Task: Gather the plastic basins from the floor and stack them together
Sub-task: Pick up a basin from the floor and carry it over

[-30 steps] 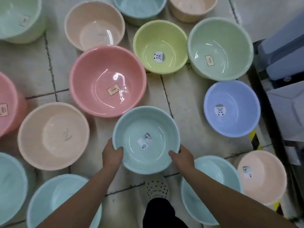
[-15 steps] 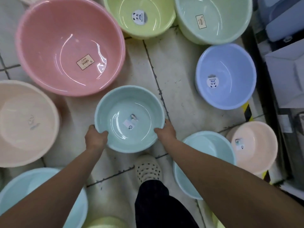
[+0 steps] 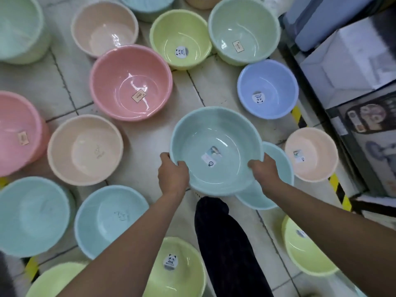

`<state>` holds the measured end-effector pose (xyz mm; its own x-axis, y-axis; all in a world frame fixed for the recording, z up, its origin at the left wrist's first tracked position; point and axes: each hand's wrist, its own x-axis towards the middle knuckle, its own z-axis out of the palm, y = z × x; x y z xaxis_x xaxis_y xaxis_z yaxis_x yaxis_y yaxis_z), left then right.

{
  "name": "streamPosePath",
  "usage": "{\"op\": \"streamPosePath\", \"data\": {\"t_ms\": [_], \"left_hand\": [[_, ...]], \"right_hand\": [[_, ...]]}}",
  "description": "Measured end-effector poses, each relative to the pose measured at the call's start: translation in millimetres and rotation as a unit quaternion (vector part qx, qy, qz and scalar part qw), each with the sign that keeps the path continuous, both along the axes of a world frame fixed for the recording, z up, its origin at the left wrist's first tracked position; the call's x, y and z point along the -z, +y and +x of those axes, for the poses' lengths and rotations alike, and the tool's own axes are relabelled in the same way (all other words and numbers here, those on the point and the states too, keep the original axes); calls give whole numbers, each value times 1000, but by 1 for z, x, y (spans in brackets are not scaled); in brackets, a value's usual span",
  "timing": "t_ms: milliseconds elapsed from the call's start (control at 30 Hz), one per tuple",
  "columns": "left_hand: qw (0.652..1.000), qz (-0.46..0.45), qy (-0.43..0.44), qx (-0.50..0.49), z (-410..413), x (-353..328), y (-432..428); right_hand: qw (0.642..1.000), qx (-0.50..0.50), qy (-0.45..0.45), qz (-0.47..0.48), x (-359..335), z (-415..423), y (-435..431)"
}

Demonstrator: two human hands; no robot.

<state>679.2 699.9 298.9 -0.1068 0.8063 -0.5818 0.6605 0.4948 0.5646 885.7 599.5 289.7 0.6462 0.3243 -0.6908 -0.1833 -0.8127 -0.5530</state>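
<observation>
I hold a small teal basin [image 3: 216, 133] with a sticker inside, lifted off the tiled floor. My left hand [image 3: 172, 175] grips its near-left rim and my right hand [image 3: 263, 167] grips its near-right rim. The held basin partly covers another teal basin [image 3: 278, 168] on the floor below and to the right. Around it stand a pink basin [image 3: 130, 82], a blue basin [image 3: 267, 88], a peach basin [image 3: 310, 154] and a beige basin [image 3: 85, 150].
Several more basins ring me: yellow-green [image 3: 181, 38], pale green [image 3: 244, 30], light blue [image 3: 111, 219], yellow-green near my leg [image 3: 177, 266] and at right [image 3: 308, 249]. Shelving with boxes [image 3: 353, 61] lines the right side. My dark trouser leg [image 3: 227, 243] is below.
The teal basin has come up off the floor in both hands and shifted right, over the neighbouring teal basin. The view has pulled back and shows more basins.
</observation>
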Motion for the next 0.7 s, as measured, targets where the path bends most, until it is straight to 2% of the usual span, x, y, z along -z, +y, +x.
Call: {"op": "streamPosePath", "data": {"t_ms": [200,400,567,700], "left_hand": [[996,36,-32,81,0,-36,-89],[988,58,-72,127,59,-40,-151],[983,15,-118,141,137,-2,-174],[973,-1,-162,166,211,53,-186]], "right_hand": [[997,60,-19,37,-37,-7,-125],[990,124,-33,54,-49,35,-211],[982,160,-52,83,-22,115,-253],[961,243,-71,110,29,186,-267]]}}
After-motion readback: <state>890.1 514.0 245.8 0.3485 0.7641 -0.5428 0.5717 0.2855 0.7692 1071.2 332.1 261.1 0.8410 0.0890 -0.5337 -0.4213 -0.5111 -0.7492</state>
